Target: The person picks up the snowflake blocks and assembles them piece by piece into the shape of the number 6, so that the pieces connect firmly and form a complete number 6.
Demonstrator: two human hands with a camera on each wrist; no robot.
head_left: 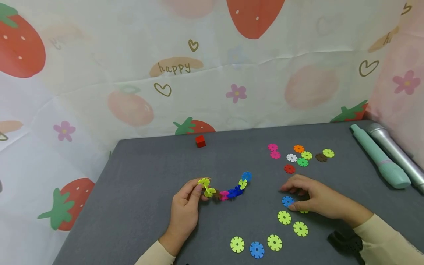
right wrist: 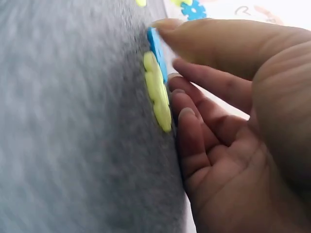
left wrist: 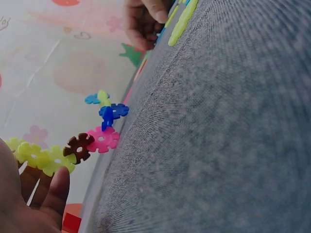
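Observation:
My left hand (head_left: pixel 186 203) pinches the yellow end of a chain of interlocking plastic discs (head_left: pixel 224 195) between thumb and fingers. From there the chain runs right through brown, pink and dark blue to a yellow and a light blue disc (head_left: pixel 246 176). Over a loose blue disc (head_left: pixel 288 201) on the table is my right hand (head_left: pixel 313 195), thumb and fingers spread apart. In the right wrist view the thumb (right wrist: pixel 209 43) is at the edge of that blue disc (right wrist: pixel 158 53), and a yellow disc (right wrist: pixel 158 92) lies beside it. Whether the thumb touches the blue disc is unclear.
Loose yellow discs (head_left: pixel 274 243) and another blue one (head_left: pixel 257 250) lie at the front. Mixed coloured discs (head_left: pixel 303 162) are scattered at the back right. Two microphone-shaped objects, one green (head_left: pixel 381 158) and one silver (head_left: pixel 394 151), lie at the right edge. A red cube (head_left: pixel 200 141) sits at the back.

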